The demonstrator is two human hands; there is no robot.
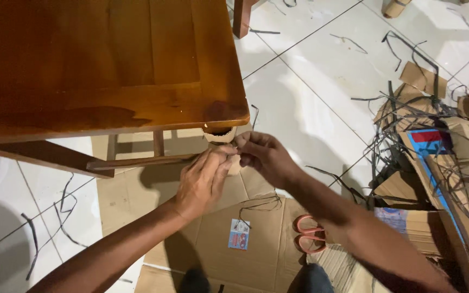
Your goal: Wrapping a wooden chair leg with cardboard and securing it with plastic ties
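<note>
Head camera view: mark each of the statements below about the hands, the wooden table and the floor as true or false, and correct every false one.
1. Both hands meet just under the corner of the wooden table. True: the left hand and right hand touch there, at a cardboard corner piece.
2. The scissors lie on the tabletop. False: the pink-handled scissors lie on the flattened cardboard on the floor.
3. Dark strapping strips are scattered over the white tiled floor. True.
4. The right hand is holding the scissors. False: it is at the table corner, away from them.
5. A small blue tag lies on the cardboard. True.
</note>
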